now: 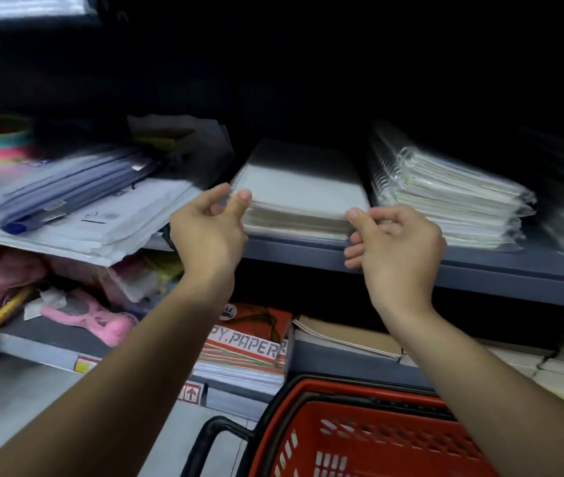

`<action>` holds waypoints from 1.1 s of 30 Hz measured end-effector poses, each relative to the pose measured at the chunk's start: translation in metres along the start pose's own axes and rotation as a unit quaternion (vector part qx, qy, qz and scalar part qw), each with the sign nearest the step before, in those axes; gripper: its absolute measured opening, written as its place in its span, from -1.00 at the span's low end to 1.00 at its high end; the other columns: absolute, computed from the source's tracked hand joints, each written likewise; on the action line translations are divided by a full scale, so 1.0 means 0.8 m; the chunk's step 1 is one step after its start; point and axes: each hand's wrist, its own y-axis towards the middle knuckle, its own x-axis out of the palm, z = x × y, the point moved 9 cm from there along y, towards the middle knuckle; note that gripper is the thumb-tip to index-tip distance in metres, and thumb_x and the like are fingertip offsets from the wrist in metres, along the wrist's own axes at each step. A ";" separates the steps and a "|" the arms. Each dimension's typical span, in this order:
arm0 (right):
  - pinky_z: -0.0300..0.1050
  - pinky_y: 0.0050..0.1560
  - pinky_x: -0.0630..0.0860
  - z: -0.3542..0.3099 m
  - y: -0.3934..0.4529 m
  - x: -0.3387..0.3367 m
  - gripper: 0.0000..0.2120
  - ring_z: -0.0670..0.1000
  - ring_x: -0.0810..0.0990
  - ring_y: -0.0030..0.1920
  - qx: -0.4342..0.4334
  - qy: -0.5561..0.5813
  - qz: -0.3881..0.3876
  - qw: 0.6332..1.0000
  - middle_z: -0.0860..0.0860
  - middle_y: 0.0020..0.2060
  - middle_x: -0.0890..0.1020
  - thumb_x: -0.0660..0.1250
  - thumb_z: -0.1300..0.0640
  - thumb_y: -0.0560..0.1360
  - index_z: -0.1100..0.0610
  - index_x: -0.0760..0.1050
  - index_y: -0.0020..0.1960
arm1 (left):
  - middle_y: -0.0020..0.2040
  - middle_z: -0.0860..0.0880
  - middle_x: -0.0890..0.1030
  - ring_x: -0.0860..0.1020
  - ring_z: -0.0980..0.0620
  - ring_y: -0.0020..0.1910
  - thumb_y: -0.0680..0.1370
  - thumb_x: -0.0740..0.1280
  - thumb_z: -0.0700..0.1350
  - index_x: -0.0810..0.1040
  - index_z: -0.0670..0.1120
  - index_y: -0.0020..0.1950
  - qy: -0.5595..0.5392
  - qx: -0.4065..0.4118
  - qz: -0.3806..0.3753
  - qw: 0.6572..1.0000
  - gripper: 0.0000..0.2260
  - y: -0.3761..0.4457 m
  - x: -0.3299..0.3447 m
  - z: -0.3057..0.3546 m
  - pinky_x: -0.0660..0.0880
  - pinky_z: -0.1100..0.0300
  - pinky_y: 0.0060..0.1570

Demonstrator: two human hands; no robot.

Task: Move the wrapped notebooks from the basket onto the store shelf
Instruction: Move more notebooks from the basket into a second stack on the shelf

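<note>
A stack of wrapped spiral notebooks (299,194) lies flat on the grey store shelf (480,270), its front edge at the shelf's lip. My left hand (210,228) is at the stack's front left corner, thumb and fingers loosely curled and touching the corner. My right hand (395,241) is at the front right corner, thumb on the stack's edge, fingers curled below it against the shelf lip. Neither hand holds a notebook clear of the shelf. The red basket (370,438) with a black handle stands below, between my forearms; no notebooks show in its visible part.
More wrapped spiral notebooks (452,197) are stacked to the right. Plastic folders and envelopes (67,208) pile up on the left, overhanging the shelf. The lower shelf holds copy paper packs (249,342), brown pads (349,335) and pink items (88,318).
</note>
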 end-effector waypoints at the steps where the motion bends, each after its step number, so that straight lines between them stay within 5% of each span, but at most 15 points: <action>1: -0.12 -0.51 0.55 0.002 0.003 0.002 -0.81 0.09 0.64 -0.50 -0.003 0.004 0.005 1.000 0.11 -0.41 0.65 0.51 0.09 0.49 0.19 0.60 -0.02 | 0.04 -0.04 0.67 0.69 -0.03 -0.02 0.52 0.49 -0.07 0.60 -0.11 0.30 -0.004 -0.004 0.000 1.000 -0.63 0.003 0.003 -0.003 0.63 0.08 0.09; 2: -0.12 -0.52 0.54 0.003 0.004 0.004 -0.81 0.08 0.64 -0.51 -0.002 0.006 0.008 1.000 0.11 -0.41 0.65 0.51 0.09 0.49 0.18 0.59 -0.01 | 0.06 -0.03 0.67 0.68 -0.09 0.06 0.52 0.48 -0.07 0.60 -0.10 0.31 -0.009 -0.007 -0.005 1.000 -0.63 0.006 0.007 -0.004 0.61 0.05 0.14; 6: 0.00 -0.51 0.60 0.004 0.004 0.005 -0.81 0.10 0.64 -0.50 -0.001 0.003 0.011 1.000 0.12 -0.41 0.64 0.48 0.09 0.52 0.17 0.60 0.06 | -0.31 0.07 0.45 0.47 0.16 -0.43 0.55 0.45 -0.11 0.49 -0.08 0.43 0.005 -0.009 -0.073 0.997 -0.55 0.007 0.012 -0.011 0.53 0.19 -0.22; 12: 0.14 -0.26 0.67 -0.028 -0.036 -0.040 -0.76 0.08 0.68 -0.45 0.000 -0.010 -0.033 0.999 0.06 -0.40 0.67 0.43 0.00 0.55 0.07 0.54 0.16 | -0.28 0.05 0.53 0.51 0.15 -0.34 0.53 0.47 -0.07 0.42 0.05 0.48 0.009 -0.031 -0.120 0.992 -0.47 -0.055 -0.030 -0.004 0.53 0.20 -0.22; 18: 0.16 -0.32 0.67 -0.034 -0.119 -0.128 -0.78 0.16 0.68 -0.39 0.064 -0.080 -0.124 0.987 0.12 -0.29 0.67 0.43 0.06 0.55 0.12 0.56 0.14 | -0.29 -0.06 0.53 0.47 0.09 -0.38 0.54 0.43 -0.14 0.52 -0.02 0.37 -0.019 -0.108 -0.140 0.984 -0.61 -0.165 -0.067 -0.003 0.49 0.18 -0.30; 23: 0.16 -0.31 0.68 0.022 -0.202 -0.200 -0.89 0.16 0.69 -0.40 0.175 -0.148 -0.199 0.953 0.10 -0.29 0.69 0.43 0.03 0.53 0.08 0.62 -0.06 | -0.27 -0.14 0.56 0.49 0.11 -0.48 0.55 0.43 -0.10 0.59 0.01 0.24 0.002 -0.186 -0.179 0.966 -0.74 -0.256 -0.077 -0.051 0.51 0.12 -0.26; 27: 0.19 -0.32 0.66 0.087 -0.249 -0.244 -0.85 0.10 0.65 -0.44 0.240 -0.205 -0.223 0.922 0.16 -0.30 0.68 0.42 0.06 0.55 0.13 0.62 -0.14 | -0.28 -0.12 0.62 0.55 0.01 -0.37 0.51 0.48 -0.02 0.61 0.01 0.21 0.060 -0.246 -0.197 0.947 -0.71 -0.307 -0.078 -0.124 0.52 0.07 -0.21; 33: 0.17 -0.13 0.65 0.174 -0.262 -0.270 -0.77 0.03 0.68 -0.35 0.258 -0.318 -0.254 0.876 0.01 -0.42 0.67 0.40 -0.11 0.51 0.00 0.60 -0.23 | -0.24 -0.09 0.57 0.52 0.01 -0.34 0.51 0.49 -0.13 0.60 -0.12 0.17 0.128 -0.317 -0.234 0.910 -0.75 -0.353 -0.063 -0.198 0.50 0.15 -0.31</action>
